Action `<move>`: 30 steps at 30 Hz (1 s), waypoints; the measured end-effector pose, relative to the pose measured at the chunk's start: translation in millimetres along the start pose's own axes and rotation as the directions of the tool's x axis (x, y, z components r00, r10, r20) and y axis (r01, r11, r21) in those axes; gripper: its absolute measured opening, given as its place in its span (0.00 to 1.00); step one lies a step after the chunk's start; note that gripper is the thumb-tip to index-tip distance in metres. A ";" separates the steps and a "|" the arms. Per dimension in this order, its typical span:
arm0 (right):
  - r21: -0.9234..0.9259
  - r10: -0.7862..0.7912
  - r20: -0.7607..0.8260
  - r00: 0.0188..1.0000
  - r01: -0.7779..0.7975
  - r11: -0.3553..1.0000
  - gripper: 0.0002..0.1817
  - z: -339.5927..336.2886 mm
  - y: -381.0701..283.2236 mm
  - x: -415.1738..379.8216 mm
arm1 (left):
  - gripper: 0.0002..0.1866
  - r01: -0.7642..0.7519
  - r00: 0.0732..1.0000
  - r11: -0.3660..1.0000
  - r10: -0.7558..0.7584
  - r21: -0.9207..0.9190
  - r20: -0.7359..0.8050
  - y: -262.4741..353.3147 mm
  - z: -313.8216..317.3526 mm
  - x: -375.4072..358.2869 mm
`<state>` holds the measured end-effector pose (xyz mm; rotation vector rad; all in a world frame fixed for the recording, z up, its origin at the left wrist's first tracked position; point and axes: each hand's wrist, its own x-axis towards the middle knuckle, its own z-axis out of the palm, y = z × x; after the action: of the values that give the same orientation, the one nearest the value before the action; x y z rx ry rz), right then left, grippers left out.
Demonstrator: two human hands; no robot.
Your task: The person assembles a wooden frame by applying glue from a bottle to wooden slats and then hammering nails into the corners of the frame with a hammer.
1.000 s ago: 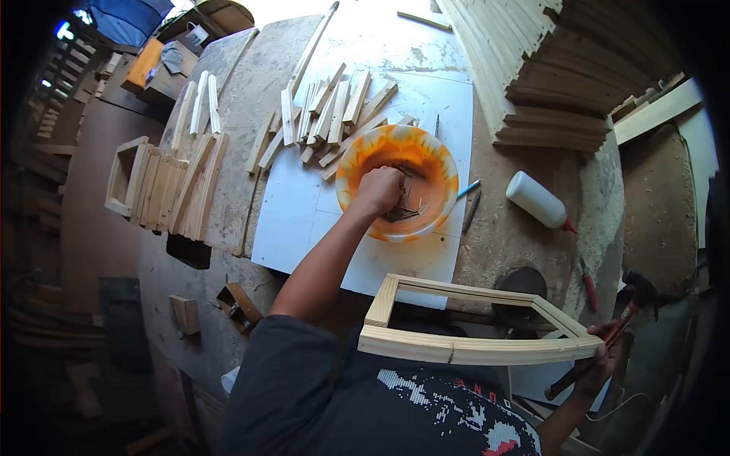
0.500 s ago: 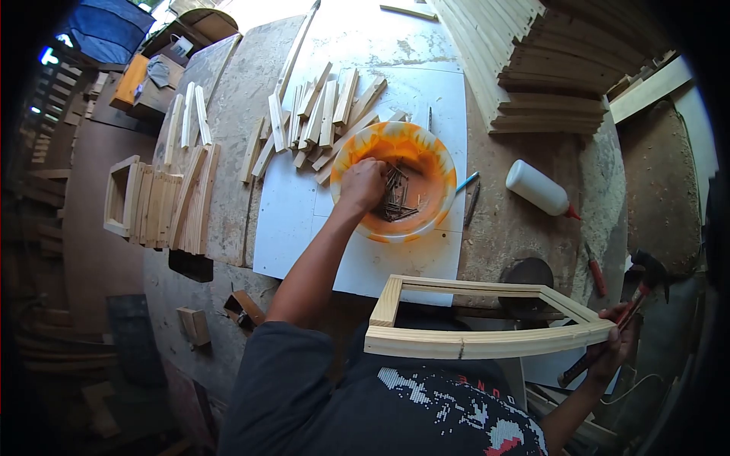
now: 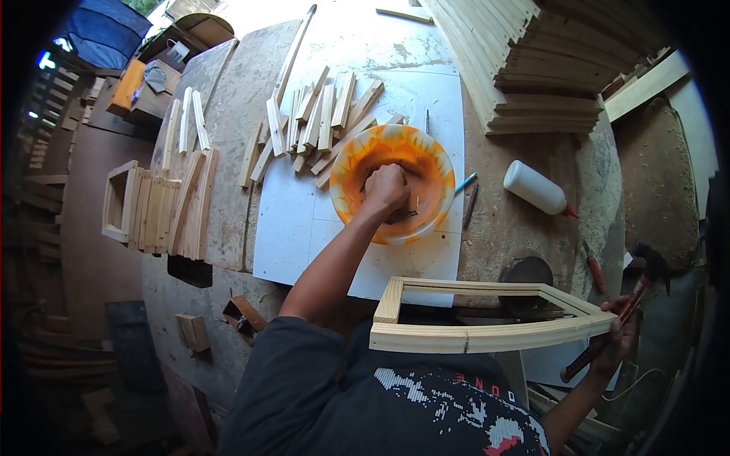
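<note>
My left hand (image 3: 388, 188) reaches down into an orange and white plastic bowl (image 3: 350, 156), its fingers curled among the nails (image 3: 403, 216) at the bottom. The fingertips are hidden, so whatever they pinch does not show. At the right, my right hand (image 3: 620, 342) is closed round the handle of a claw hammer (image 3: 646, 280), head up, and also grips the corner of a wooden frame (image 3: 494, 337). This pale frame is held in front of my body, over the bench's near edge.
Short wooden strips (image 3: 325, 118) lie heaped behind the bowl. A white glue bottle (image 3: 534, 187) and a red-handled tool (image 3: 594, 270) lie to the right. Stacked wood (image 3: 547, 76) rises at the back right; small frames (image 3: 152, 209) stand at the left.
My left hand has moved rightward from the bowl's left side to over the nails, covering most of them. My right hand still holds the hammer and frame, almost unmoved.
</note>
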<state>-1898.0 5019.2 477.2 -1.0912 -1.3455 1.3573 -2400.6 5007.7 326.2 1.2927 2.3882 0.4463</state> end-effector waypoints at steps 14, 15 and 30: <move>0.023 -0.023 -0.030 0.999 0.024 0.999 0.25 15.9 -3.2 9.2 | 0.04 0.036 0.986 0.432 0.130 -0.901 0.102 -12.0 -54.4 -29.7; 0.020 -0.023 -0.037 0.999 0.023 1.000 0.25 17.0 -3.4 9.4 | 0.04 0.020 0.989 0.507 0.118 -0.862 0.092 -15.8 -51.9 -30.5; 0.030 -0.041 -0.013 0.999 0.042 0.999 0.25 22.7 -6.6 15.4 | 0.07 -0.520 0.845 0.852 0.504 0.055 0.179 -8.0 7.4 -25.8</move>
<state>-1923.2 5029.7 484.3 -1.0444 -1.3275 1.3342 -2390.0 4982.4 320.9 1.9473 1.9314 0.3503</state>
